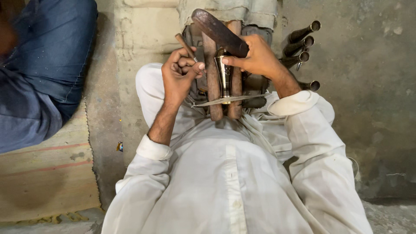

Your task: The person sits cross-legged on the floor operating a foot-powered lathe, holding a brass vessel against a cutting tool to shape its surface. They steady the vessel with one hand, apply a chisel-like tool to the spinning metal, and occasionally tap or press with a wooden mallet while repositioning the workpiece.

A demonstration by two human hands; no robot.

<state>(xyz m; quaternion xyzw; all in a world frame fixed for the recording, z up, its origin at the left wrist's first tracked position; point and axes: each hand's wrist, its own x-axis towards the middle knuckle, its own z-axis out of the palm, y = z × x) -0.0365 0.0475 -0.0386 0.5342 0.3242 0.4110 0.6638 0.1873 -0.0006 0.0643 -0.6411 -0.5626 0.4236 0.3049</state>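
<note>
The person in the white shirt is sitting on the floor, and the left hand [178,73] is clenching its fingers around a thin chisel-like tool [186,47], its tip resting near the top of a small brass piece [225,73]. That brass piece is standing upright between two wooden bars [212,82] in front of the person. The right hand [255,56] is gripping the handle of a dark, flat striking tool [216,30], holding it slanted just above the brass piece. Several brass tubes [303,43] are lying on the concrete floor [372,86] to the right. Someone in blue [43,73] is sitting at the left.
</note>
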